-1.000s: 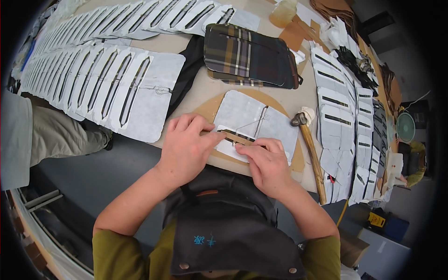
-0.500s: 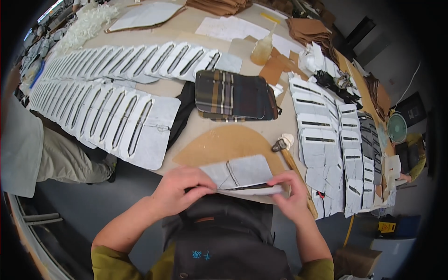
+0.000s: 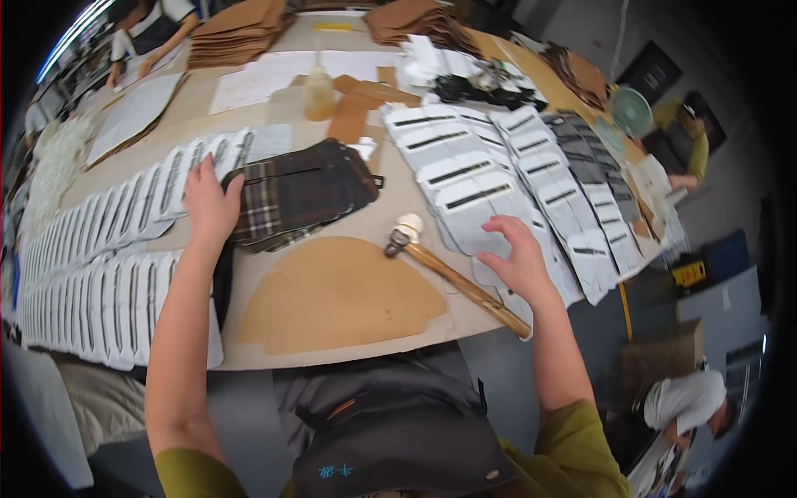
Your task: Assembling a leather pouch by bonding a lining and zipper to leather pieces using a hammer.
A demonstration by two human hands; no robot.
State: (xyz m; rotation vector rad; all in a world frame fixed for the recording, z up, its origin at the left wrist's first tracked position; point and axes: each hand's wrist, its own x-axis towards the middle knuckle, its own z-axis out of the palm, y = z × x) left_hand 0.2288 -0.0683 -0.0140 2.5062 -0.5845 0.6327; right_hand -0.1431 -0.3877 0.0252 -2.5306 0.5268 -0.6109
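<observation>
The table bears plaid panels, a tan board, a hammer.

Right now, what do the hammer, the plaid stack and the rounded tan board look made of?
Hammer handle: probably wood, brown with a light sheen and darker streaks. Hammer head: likely dark metal, judging by its colour.
Plaid stack: seemingly fabric, from the crossing coloured bands; printed material is possible.
Tan board: flat, plain, mostly matte; maybe cardboard or leather.

Olive-green sleeves flank a dark grey apron bearing blue lettering and a round stud.
</observation>
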